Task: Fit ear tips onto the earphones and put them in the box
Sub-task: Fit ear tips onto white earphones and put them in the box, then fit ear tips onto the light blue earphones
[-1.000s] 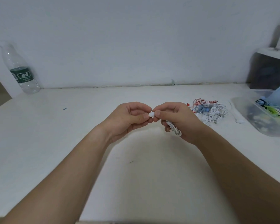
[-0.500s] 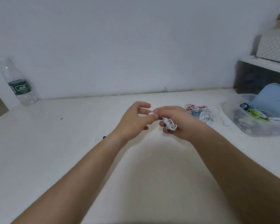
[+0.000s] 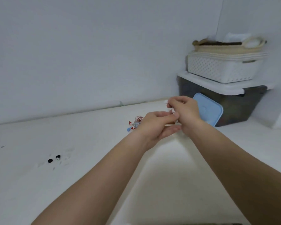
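Just left of the blue lid, above the tabletop: a white earphone, bunched up, only a small part of it showing between the two hands. The right hand has its fingers curled round the bundle and grasps it. The left hand brings thumb and forefinger up against the same spot while its lower fingers lie straight. Blur hides whether it pinches the earphone or an ear tip, so this cannot be told.

Further left of the lid lies a heap of earphones in red, white and blue. Well to the left of the lid and nearer the camera sit two small black ear tips. The lid leans on a dark storage bin behind it. The box is not visible; it may lie behind the right hand and forearm.

Judged stage: the tip is being seated, or the earphone is about to go to the box.

Risks:
- A tip pushed on crooked could pop off and drop, a white one being hard to find on the white tabletop.
- A loosened grip would let the coiled cord spring open.
- A trailing cord could snag the heap and drag it along.
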### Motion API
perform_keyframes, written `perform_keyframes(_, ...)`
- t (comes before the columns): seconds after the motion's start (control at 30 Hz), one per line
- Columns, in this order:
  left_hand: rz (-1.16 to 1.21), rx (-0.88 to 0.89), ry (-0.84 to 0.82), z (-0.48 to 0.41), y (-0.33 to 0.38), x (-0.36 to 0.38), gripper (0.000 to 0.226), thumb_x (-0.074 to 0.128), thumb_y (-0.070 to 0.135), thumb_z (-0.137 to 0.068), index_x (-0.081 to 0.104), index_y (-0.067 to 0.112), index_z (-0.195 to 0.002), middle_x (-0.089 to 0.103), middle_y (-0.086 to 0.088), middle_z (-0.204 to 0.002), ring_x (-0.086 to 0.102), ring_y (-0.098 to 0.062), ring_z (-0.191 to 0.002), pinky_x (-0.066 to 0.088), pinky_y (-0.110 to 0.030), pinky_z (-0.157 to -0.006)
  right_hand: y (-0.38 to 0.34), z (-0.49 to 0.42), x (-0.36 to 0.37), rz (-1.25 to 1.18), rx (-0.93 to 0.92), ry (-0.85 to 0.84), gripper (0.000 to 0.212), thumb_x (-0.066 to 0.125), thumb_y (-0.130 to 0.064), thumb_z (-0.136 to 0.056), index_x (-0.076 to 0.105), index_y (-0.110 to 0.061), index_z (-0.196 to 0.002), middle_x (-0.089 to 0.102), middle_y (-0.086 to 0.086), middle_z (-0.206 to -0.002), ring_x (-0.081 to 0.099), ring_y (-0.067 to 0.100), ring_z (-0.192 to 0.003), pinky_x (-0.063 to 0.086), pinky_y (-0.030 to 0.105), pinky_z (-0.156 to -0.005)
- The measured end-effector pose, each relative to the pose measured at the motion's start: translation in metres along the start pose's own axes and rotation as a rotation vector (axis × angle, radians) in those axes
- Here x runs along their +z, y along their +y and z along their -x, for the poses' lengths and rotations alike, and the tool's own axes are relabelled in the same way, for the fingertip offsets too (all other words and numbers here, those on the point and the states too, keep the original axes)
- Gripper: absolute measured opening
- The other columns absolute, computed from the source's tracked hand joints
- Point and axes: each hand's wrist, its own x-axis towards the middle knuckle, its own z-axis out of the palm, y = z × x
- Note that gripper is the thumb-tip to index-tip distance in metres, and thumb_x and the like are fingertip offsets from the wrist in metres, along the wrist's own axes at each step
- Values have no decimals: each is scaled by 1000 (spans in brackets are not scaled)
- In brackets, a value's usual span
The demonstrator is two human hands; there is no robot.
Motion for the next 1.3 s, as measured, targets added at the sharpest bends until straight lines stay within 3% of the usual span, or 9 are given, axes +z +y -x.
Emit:
perform_keyframes(0.2,-197,148,143,-59,-4,29,12,73,-5,-84,65,2,-89,67,-14,-86,68,-20,-73,61,-23,-75,-2,-41,-58,0,74,81,7,67,-7,-84,74,-5,-85,68,6,-71,64,17,-60,57,30,-58)
perform_keyframes(0.33,-498,311,287,-101,-6,23,15,81,4,-79,71,14,-74,71,-7,-73,69,-22,-70,61,-34,-78,3,-69,-72,58,82,49,10,68,-5,-85,75,-4,-92,72,12,-80,67,20,-64,56,28,-55)
perform_keyframes(0.47,-740,422,379,-135,-5,19,17,81,14,-80,69,25,-72,70,5,-73,66,-10,-66,55,-23,-68,6,-100,-66,150,72,32,10,67,-1,-84,73,-9,-86,71,13,-78,64,19,-64,58,32,-62)
perform_keyframes(0.57,-913,462,393,-151,-4,14,8,78,17,-82,72,22,-80,70,8,-79,64,-5,-72,44,-10,-62,8,-119,-60,340,23,6,16,65,-1,-82,72,-14,-75,72,10,-73,64,20,-67,55,31,-62)
perform_keyframes(0.67,-1091,415,327,-156,-7,7,1,77,19,-83,76,20,-82,73,6,-82,63,-8,-75,45,-16,-63,10,-126,-60,699,-49,-85,16,59,-8,-80,75,-3,-76,74,15,-77,66,22,-67,59,40,-69)
perform_keyframes(0.83,-1030,444,378,-144,-7,-8,17,63,20,-94,77,13,-99,71,6,-97,60,-6,-90,39,-17,-79,7,-112,-59,874,-158,-51,21,55,-15,-81,73,-4,-77,74,13,-81,70,29,-85,60,46,-79)
perform_keyframes(0.97,-903,364,429,-121,-5,-31,14,63,23,-92,76,18,-92,70,12,-88,62,-4,-81,42,-6,-66,1,-92,-52,766,-194,-102,18,59,-20,-87,73,-19,-76,74,-2,-78,69,17,-79,58,37,-74)
perform_keyframes(1.1,-850,330,462,-91,-4,-63,11,65,20,-90,76,17,-88,71,13,-83,62,8,-67,39,-1,-53,1,-67,-25,617,-230,-195,15,62,-17,-87,73,-16,-77,74,0,-76,70,13,-67,53,25,-55)
perform_keyframes(1.3,-928,250,476,-50,-15,-115,16,66,12,-87,74,25,-81,72,9,-81,66,-10,-77,42,-12,-62,32,-32,32,684,-199,-471,23,59,-5,-87,71,-24,-82,74,0,-84,67,11,-70,55,26,-70)
